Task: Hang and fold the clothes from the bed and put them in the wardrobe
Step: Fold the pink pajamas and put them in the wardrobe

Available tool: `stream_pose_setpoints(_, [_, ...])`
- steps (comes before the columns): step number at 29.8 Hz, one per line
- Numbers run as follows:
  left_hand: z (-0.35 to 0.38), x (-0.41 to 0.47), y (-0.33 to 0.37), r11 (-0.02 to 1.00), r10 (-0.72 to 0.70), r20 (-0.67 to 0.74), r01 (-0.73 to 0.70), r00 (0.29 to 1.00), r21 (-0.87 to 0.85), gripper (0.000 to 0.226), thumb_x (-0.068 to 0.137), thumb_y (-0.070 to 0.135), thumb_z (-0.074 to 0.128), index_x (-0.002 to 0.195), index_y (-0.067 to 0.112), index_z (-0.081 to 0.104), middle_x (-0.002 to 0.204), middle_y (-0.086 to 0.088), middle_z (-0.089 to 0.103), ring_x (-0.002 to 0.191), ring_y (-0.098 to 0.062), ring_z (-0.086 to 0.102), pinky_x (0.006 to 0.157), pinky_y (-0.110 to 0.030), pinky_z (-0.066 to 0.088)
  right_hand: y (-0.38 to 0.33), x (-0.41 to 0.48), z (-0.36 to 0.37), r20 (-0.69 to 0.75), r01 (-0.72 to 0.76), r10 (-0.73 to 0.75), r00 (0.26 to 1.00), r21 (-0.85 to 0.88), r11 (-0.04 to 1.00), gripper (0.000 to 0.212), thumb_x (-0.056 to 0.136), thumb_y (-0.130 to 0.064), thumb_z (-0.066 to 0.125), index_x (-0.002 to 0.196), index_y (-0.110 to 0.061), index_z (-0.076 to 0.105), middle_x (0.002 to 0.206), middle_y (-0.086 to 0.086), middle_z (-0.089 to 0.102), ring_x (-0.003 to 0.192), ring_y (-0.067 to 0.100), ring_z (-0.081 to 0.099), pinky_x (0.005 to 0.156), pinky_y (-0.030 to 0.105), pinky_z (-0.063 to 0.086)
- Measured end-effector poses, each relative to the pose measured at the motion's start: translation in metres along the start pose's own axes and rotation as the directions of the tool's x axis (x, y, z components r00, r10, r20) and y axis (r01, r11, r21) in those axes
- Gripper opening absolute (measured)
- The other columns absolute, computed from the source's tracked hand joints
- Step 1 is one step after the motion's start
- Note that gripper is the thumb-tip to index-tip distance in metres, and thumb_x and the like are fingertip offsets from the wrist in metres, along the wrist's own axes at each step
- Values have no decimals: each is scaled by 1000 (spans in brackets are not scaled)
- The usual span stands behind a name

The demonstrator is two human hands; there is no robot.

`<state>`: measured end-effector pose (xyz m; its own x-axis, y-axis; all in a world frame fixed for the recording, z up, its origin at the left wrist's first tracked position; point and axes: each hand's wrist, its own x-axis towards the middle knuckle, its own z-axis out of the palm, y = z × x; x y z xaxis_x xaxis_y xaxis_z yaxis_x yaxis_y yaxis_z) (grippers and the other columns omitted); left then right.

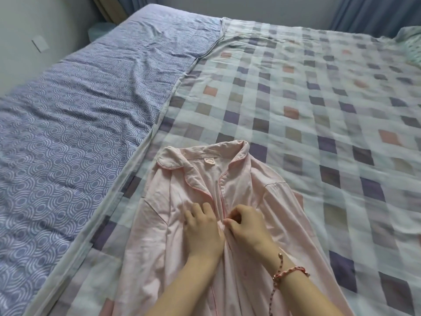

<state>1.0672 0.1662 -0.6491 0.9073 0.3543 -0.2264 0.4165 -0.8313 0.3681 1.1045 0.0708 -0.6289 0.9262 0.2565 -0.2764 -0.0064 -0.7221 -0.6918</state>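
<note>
A pale pink pyjama shirt with a piped collar lies face up on the checked blanket, collar pointing away from me. My left hand grips the shirt's left front panel beside the placket, fingers curled into the cloth. My right hand pinches the placket edge at chest height, thumb and fingers bunched together. Both hands meet at the shirt's centre line. A red braided bracelet sits on my right wrist.
The checked blanket covers the right and middle of the bed. A blue sheet with a circle pattern covers the left side. A grey wall with a white socket plate is at the far left; blue curtains hang behind the bed.
</note>
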Motion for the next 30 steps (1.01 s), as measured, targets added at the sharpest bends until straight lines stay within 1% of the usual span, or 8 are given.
stream_pose_setpoints(2, [-11,0,0,997,47,-51,-44,998,65,44,32,11,86,67,5,60,71,-18,62,72,-38,66,54,-32,53,4,2,3,23,0,0,1000,5,1000,8,82,-10,64,84,-4,69,79,4,67,74,10,54,59,10,34])
stream_pose_setpoints(4, [-21,1,-1,1000,15,-76,-16,997,-15,22,73,15,71,87,4,59,94,-15,62,93,-33,61,71,-34,49,6,3,1,50,7,-8,999,16,1000,8,79,-5,63,82,-5,71,70,-3,63,68,6,54,59,7,36])
stream_pose_setpoints(6, [-20,-1,-4,986,-43,-126,22,991,-163,16,92,19,49,96,6,58,104,-10,61,101,-28,57,79,-34,42,8,4,-1,81,-8,3,997,56,998,11,76,-2,63,76,-9,71,60,-14,58,60,-3,53,58,5,39])
stream_pose_setpoints(9, [-12,-8,1,925,-107,-83,69,991,-373,20,90,24,53,84,6,60,94,-11,65,92,-28,59,75,-34,42,12,4,1,92,-60,41,995,214,975,25,77,0,64,62,-20,65,49,-13,59,47,-4,51,55,14,41])
stream_pose_setpoints(14, [3,-12,8,879,-122,-27,96,992,-468,27,94,28,50,79,7,58,93,-14,61,92,-31,55,73,-33,36,15,-3,0,113,-174,133,985,658,733,16,84,9,58,73,0,65,58,11,56,39,2,46,43,13,39])
stream_pose_setpoints(19, [6,-15,5,723,-189,-34,116,981,-681,22,89,22,61,68,17,59,75,-4,65,72,-18,55,63,-24,34,18,-4,0,140,-203,147,979,687,697,16,82,6,64,70,-5,65,54,4,61,42,3,53,48,13,46])
stream_pose_setpoints(26, [2,-17,9,675,-232,-53,122,971,-727,16,87,22,64,72,17,67,65,9,62,66,-8,57,56,-10,38,16,-7,-1,145,-191,124,982,747,637,16,82,10,61,71,-1,63,50,2,59,40,3,51,46,13,43])
stream_pose_setpoints(30, [2,-10,0,545,-217,132,233,967,-805,29,91,18,57,65,6,67,53,0,53,56,-15,46,56,-27,38,18,-8,-1,138,-195,140,980,764,614,16,81,11,62,70,-1,62,48,1,60,39,4,51,45,14,45])
